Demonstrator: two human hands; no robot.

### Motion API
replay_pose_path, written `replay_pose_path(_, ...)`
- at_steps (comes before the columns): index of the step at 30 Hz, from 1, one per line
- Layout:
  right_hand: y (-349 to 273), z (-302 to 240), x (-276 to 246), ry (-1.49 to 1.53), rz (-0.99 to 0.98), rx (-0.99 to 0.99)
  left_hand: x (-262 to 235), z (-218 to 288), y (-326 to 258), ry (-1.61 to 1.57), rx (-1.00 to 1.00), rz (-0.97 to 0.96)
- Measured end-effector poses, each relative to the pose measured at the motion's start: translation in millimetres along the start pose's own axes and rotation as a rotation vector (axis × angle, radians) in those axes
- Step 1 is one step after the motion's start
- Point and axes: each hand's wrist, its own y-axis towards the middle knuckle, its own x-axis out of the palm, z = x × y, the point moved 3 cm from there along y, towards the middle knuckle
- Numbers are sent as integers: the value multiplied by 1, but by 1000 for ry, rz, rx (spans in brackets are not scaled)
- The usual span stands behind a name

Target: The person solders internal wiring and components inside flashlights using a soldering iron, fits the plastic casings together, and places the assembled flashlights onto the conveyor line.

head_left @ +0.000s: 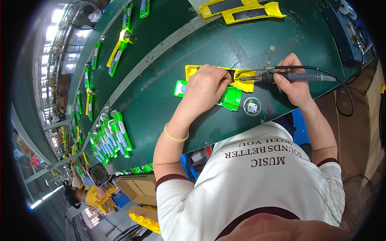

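Note:
My right hand (292,82) is closed round the grey handle of a soldering iron (299,76). A thin metal tube runs alongside the iron, and both tips reach over a yellow plastic casing half (244,85). From the left, my left hand (206,86) lies over that casing with its fingers drawn together on it; exactly what the fingertips pinch is hidden. A thin dark wire sticks up beside them. Partly under my left wrist is a green casing half (231,97), with thin wires leading to a round clear lamp head (252,107) on the table.
Many green casings with batteries (110,138) stand grouped at the left. Yellow casing halves (253,14) lie at the far edge. A blue soldering station (341,32) sits far right, its black cable (350,94) looping down. A co-worker in yellow (95,195) is at lower left.

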Motion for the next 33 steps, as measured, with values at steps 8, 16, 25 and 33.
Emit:
replay_pose_path(8,3,-1,0,-15,-74,90,1,-1,1,-92,8,12)
replay_pose_path(16,-2,-2,-8,-78,-33,23,3,4,6,-30,30,21)
replay_pose_path(25,0,0,-12,-21,-44,92,4,7,11,-15,35,3)
replay_pose_path(33,1,-2,-13,73,17,39,6,9,14,-12,33,-17)
